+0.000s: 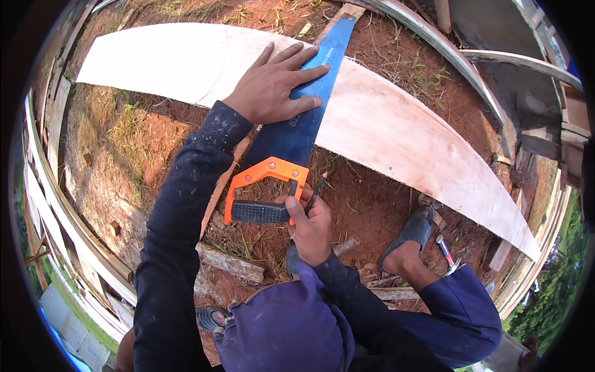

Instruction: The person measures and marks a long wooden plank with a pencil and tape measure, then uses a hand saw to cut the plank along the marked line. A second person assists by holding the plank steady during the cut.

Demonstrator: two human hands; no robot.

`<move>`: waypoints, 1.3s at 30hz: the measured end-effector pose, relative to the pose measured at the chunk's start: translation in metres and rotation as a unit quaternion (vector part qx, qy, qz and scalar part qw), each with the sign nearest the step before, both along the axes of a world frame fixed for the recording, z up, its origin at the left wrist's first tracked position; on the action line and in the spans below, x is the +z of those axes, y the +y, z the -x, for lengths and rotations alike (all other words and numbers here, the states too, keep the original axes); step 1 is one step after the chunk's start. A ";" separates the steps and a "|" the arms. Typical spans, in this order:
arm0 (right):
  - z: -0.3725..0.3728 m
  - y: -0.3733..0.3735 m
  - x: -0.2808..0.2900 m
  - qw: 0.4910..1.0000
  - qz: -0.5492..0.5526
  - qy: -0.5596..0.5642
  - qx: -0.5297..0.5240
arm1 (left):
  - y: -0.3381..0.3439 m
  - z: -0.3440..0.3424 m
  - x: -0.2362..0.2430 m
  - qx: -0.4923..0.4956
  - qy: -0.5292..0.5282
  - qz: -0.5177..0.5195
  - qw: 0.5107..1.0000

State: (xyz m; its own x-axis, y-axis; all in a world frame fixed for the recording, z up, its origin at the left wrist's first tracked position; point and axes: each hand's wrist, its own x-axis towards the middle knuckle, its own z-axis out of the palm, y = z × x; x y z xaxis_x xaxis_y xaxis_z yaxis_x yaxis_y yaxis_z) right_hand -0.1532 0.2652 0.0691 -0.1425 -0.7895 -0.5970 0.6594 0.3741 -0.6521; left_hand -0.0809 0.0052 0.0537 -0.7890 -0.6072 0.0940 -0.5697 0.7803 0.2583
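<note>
Closest in, your right hand (312, 230) has the front of the saw's orange handle (273, 168) pinched, with a pencil (320, 185) tucked in the same fingers, probably so neither needs setting down. Further out, your left hand (271, 91) is spread wide and flat on the blue blade (290, 135), likely to stop it slipping where it lies across the pale curved panel (396, 133) over the dirt (353, 186).
</note>
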 end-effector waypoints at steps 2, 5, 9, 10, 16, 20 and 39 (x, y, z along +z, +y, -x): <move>-0.004 0.000 -0.006 1.000 0.018 0.003 -0.020 | -0.001 0.001 -0.001 -0.002 0.006 -0.003 1.000; -0.006 -0.001 -0.006 1.000 0.023 0.004 -0.021 | 0.000 0.000 0.004 -0.006 0.004 -0.012 1.000; -0.002 -0.002 0.004 1.000 -0.005 0.006 -0.002 | 0.002 -0.001 0.003 -0.004 0.007 -0.013 1.000; -0.002 -0.002 0.003 1.000 -0.005 0.009 -0.009 | 0.002 0.001 0.004 -0.005 0.006 -0.013 1.000; -0.001 0.001 -0.002 1.000 -0.002 0.013 -0.003 | 0.003 0.002 0.003 0.002 -0.008 -0.005 1.000; -0.003 0.001 -0.002 1.000 -0.001 0.014 -0.010 | 0.004 0.002 0.003 0.001 -0.010 -0.001 1.000; -0.005 0.001 -0.003 1.000 0.006 0.006 -0.015 | 0.005 0.004 0.001 -0.001 -0.025 0.002 1.000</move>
State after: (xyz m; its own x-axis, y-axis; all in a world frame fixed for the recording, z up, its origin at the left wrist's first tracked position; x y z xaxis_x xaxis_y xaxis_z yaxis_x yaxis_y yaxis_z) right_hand -0.1484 0.2659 0.0664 -0.1732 -0.7920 -0.5854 0.6618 0.3466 -0.6647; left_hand -0.0850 0.0098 0.0551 -0.7934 -0.6060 0.0569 -0.5811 0.7820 0.2256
